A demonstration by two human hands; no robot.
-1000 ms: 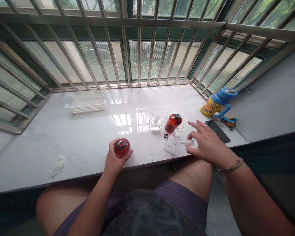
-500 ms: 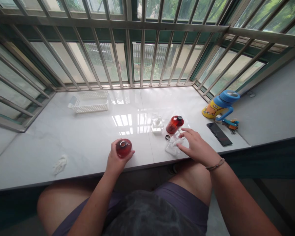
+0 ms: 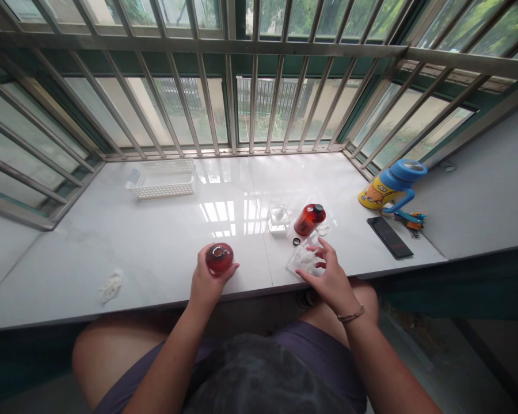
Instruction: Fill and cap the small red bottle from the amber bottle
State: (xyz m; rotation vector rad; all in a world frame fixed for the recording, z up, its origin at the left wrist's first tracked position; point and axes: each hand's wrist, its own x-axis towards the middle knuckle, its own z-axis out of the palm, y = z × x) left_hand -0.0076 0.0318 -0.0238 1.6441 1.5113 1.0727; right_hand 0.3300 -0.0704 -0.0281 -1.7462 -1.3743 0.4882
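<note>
left hand gripping red bottle; right hand on clear bag

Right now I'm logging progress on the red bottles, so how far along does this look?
Done: the red bottle in the left hand stands open, and a small black ring lies loose on the ledge. In hand: the right hand has its fingers on a clear plastic bag. Left: the second red bottle lies on its side, black cap on, untouched.
</note>
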